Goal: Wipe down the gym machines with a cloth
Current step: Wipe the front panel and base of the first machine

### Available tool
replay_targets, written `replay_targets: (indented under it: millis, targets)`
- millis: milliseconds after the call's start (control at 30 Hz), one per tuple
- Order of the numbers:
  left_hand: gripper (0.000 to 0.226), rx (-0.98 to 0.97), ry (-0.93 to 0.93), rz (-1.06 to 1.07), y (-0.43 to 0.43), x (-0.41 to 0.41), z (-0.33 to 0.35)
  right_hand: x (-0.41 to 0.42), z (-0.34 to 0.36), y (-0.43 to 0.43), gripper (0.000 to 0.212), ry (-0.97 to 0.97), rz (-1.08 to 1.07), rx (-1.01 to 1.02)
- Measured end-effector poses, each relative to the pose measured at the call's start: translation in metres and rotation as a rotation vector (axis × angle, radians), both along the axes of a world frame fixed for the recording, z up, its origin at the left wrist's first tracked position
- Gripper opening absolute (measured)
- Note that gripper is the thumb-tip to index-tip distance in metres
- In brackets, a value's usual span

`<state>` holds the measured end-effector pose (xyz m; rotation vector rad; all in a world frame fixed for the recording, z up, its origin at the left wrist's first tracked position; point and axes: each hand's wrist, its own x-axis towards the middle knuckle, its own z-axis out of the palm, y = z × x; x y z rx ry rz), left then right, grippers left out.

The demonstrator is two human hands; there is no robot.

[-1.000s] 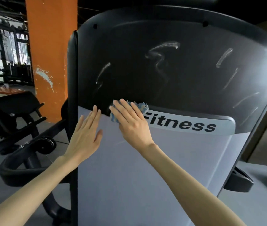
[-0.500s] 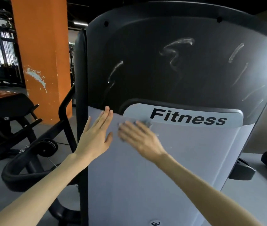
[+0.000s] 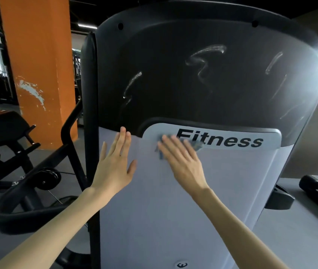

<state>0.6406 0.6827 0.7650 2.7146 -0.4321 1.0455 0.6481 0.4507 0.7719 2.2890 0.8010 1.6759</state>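
Change over the last second: the right hand took the cloth from the seam between the dark upper panel and the grey lower panel, down onto the grey, and now back right. It sits at centre frame, just under the "F" of the Fitness label. Hand and cloth are motion-blurred, so the stroke reads as mid-swipe.

Left hand: same spot throughout, flat on the left side of the grey panel, fingers straight and together, fingertips at the seam. Holds nothing; looks like a brace.

Right hand: fingers extended and slightly spread, palm pressing the cloth against the panel. No curl round it.

Cloth: blue-and-white, mostly hidden under the right palm; bits show past the fingertips and at the hand's left edge. It lies just right of the left hand, not touching it.

Task read: only the label strip and the grey just under it are being covered. The white smears in the upper centre and upper right of the dark panel are unchanged, so that area looks still to do.
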Motion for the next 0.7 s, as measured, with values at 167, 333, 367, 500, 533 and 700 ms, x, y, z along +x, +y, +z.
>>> replay_targets:
  millis: [167, 333, 367, 500, 533, 700]
  targets:
    - [0.081, -0.054, 0.044, 0.053, -0.019, -0.002, -0.002, 0.001, 0.018, 0.047, 0.068, 0.083, 0.048, 0.292]
    - [0.082, -0.043, 0.044, 0.095, -0.026, 0.002, -0.006, 0.001, 0.018, 0.022, 0.065, 0.049, 0.113, 0.306]
    - [0.082, -0.035, 0.033, 0.096, -0.024, 0.003, -0.007, 0.001, 0.014, 0.007, 0.063, 0.005, 0.118, 0.436]
    - [0.091, -0.013, 0.017, 0.094, -0.022, 0.006, -0.009, 0.003, 0.004, -0.052, 0.043, -0.159, 0.164, 1.065]
    - [0.092, -0.023, 0.016, 0.092, -0.024, 0.006, -0.009, 0.003, 0.009, -0.054, 0.042, -0.174, 0.187, 1.227]
    - [0.096, -0.016, 0.011, 0.114, -0.030, 0.003, -0.008, 0.005, 0.022, 0.019, 0.048, -0.147, 0.198, 0.990]
